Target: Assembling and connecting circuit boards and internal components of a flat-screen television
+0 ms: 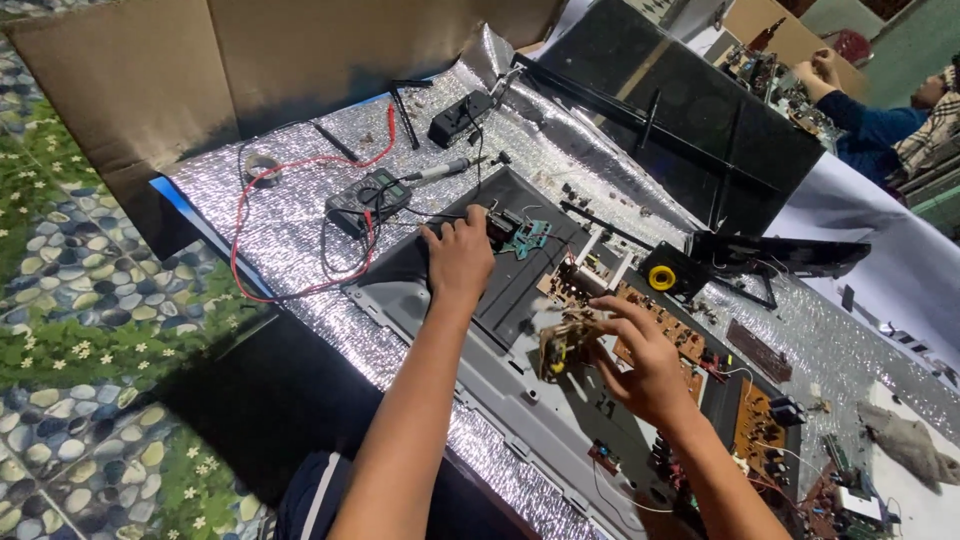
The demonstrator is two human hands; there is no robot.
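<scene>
My left hand (458, 255) rests on the grey metal back panel (455, 300) of an opened flat screen set, fingers curled over a small black part near a teal circuit board (530, 237). My right hand (640, 360) holds a small brown circuit board (562, 340) lifted and tilted above the panel. A larger brown circuit board (665, 320) with several components lies just beyond it, next to a black speaker with a yellow ring (664, 275).
A digital multimeter (368, 198) with red and black leads lies on the silver foil mat (290, 230). A soldering iron (440, 168) and black adapter (460, 118) sit behind. A dark screen panel (690, 120) leans at right. Another person's hands (815, 75) work far right. A grey rag (910, 440) lies lower right.
</scene>
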